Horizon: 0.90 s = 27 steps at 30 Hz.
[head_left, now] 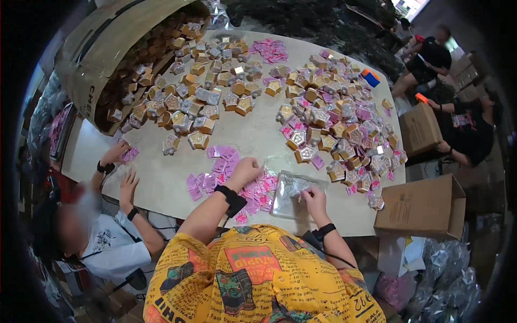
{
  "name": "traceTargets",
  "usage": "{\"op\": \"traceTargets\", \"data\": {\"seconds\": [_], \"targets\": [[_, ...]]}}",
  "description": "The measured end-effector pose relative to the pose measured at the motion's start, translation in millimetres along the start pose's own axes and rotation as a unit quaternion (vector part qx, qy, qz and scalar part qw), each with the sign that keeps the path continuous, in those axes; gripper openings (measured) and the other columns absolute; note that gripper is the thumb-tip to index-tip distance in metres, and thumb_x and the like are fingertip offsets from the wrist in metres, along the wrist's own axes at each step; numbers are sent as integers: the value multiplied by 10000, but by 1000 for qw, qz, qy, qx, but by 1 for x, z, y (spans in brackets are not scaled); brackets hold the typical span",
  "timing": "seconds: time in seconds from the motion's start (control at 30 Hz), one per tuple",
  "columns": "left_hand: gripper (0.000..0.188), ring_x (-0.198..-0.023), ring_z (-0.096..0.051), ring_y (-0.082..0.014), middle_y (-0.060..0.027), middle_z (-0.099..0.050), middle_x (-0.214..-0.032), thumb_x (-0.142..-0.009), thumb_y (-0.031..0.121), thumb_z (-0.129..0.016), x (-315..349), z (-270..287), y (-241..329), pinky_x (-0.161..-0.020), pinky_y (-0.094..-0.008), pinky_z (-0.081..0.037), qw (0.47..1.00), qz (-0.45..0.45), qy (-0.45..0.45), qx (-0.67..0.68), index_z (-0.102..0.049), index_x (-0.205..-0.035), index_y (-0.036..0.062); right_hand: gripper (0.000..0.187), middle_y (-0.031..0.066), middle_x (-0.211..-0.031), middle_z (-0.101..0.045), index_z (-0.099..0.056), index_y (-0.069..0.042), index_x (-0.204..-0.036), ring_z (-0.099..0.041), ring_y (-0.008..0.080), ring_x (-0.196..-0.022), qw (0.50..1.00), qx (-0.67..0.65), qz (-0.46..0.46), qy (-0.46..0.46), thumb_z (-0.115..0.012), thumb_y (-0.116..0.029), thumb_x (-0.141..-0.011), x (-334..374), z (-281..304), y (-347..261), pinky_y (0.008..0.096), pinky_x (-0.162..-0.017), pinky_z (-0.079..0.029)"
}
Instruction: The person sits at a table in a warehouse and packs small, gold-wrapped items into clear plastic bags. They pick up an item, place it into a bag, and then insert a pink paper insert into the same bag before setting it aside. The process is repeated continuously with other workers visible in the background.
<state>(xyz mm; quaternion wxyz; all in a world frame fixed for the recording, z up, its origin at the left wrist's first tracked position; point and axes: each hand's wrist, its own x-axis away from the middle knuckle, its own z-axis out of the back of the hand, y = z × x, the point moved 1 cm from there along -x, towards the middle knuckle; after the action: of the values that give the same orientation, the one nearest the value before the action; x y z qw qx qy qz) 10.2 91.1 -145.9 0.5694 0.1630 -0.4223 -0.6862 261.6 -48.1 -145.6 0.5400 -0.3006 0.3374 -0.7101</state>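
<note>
My left hand (247, 171) is closed, its fingers curled above the right side of a pile of small pink printed cards (223, 161). Whatever it may grip is too small to make out. My right hand (314, 200) pinches over a clear rectangular tray (284, 202) in front of me. Something small and pale seems to show at its fingertips, but I cannot tell what. Small clear pieces lie in the tray. More pink cards (258, 196) spread between the tray and my left forearm.
Gold pentagonal boxes in clear wrap (344, 126) heap on the right, others (183, 110) on the left before a large tipped carton (102, 70). A person's hands (128, 185) rest at the table's left. An open cardboard box (423, 207) stands right; another person holds a carton (420, 129).
</note>
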Motion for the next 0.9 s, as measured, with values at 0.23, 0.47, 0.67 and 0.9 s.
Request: {"op": "traceTargets", "data": {"seconds": [0.23,0.47,0.67,0.9], "targets": [[114,-523,-560,-114,-66,-601,-597,-714,110,-626,23,20,24,-472,-259,-442,971,34,-25,237,-606,-699,-1,153,7,-608,-563,-615,-10,-762,-509,70,-486,958,-255,-129,7,-628,-148,-827,-8,3,-28,212,-435,-385],[102,-598,-573,-120,-75,-623,-697,-788,105,-609,33,9,44,-529,-228,-443,895,49,-121,426,-599,-790,3,151,7,-641,-563,-598,-11,-762,-499,62,-480,933,-347,-97,24,-621,-138,-840,-17,1,-80,196,-430,-387],[90,-631,-575,-120,-61,-606,-735,-836,98,-591,42,17,56,-552,-227,-474,897,76,-136,414,-556,-816,17,110,46,-646,-556,-585,-20,-765,-527,126,-522,988,-147,26,42,-636,-112,-798,-12,1,-80,248,-481,-426],[96,-618,-579,-119,-62,-610,-741,-845,104,-577,42,9,55,-569,-224,-479,907,69,-146,390,-570,-809,15,141,67,-654,-445,-480,-82,-675,-520,260,-586,850,310,424,41,-604,-132,-722,-6,-6,-12,371,-513,-425]]}}
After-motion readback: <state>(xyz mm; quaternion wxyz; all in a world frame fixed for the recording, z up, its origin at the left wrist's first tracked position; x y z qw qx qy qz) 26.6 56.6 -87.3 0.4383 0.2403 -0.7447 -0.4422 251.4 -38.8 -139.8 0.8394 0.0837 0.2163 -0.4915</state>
